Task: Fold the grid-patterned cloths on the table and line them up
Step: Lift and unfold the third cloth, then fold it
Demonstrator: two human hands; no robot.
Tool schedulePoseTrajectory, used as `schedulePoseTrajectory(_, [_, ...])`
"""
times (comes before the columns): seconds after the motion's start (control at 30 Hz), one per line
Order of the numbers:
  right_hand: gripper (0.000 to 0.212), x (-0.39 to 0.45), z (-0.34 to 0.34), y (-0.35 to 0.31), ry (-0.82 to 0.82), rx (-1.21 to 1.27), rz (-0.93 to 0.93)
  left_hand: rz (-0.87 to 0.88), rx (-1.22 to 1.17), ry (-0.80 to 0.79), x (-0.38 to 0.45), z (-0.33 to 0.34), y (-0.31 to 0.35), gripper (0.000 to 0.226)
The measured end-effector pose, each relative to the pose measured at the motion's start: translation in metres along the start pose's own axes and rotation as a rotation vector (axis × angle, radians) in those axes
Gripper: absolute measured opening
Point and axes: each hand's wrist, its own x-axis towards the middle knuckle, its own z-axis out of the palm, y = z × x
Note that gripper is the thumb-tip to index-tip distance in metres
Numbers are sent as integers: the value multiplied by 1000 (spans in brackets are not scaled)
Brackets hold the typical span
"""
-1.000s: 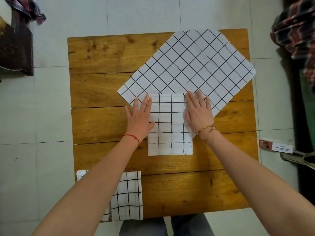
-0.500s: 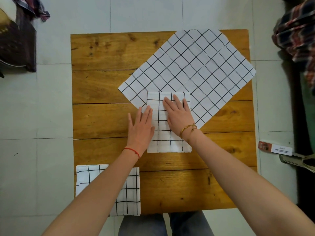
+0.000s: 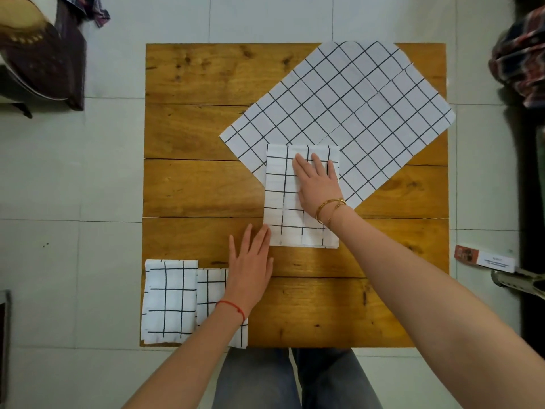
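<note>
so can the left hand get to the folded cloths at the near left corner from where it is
Probably yes. The left hand lies flat on the table, right beside the folded cloths at the near left corner; its wrist already crosses them. Nothing lies between them.

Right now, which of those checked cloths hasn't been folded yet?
The big cloth lying open and cornerwise at the table's far right. The others are folded into small rectangles: one under the right hand, the rest at the near left corner.

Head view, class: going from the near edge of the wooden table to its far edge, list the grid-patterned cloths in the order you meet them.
Two folded white grid cloths at the near left corner → folded white grid cloth under the right hand → large unfolded grid cloth lying diagonally.
</note>
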Motion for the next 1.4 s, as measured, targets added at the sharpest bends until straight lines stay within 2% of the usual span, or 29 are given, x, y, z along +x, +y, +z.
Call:
schedulePoseTrajectory(0.2, [60,2,-3,5,28,46,-34,-27,-74,70,-12,4,10,52])
schedulePoseTrajectory(0.33, [47,-5,-4,17,357,279,3,-84,-271,210,3,-10,13,39])
schedulePoseTrajectory(0.43, [25,-17,-4,33,502,495,265,-183,-440,281,29,-25,13,37])
schedulePoseTrajectory(0.53, [8,-31,2,48,456,733,579,-301,-626,302,56,-37,13,34])
schedulePoseTrajectory(0.63, [9,-45,16,56,371,812,673,-412,-756,299,76,-46,14,33])
schedulePoseTrajectory(0.9, [15,-49,30,52,275,979,663,-578,-874,268,99,-52,15,20])
schedulePoseTrajectory(1.13, [12,-45,27,46,271,991,654,-551,-956,277,102,-60,17,11])
schedulePoseTrajectory(1.3, [13,-51,22,47,309,1179,638,-550,-1134,196,99,-67,12,28])
schedulePoseTrajectory(1.4, [12,-56,16,51,342,1340,633,-521,-1129,130,94,-72,7,34])
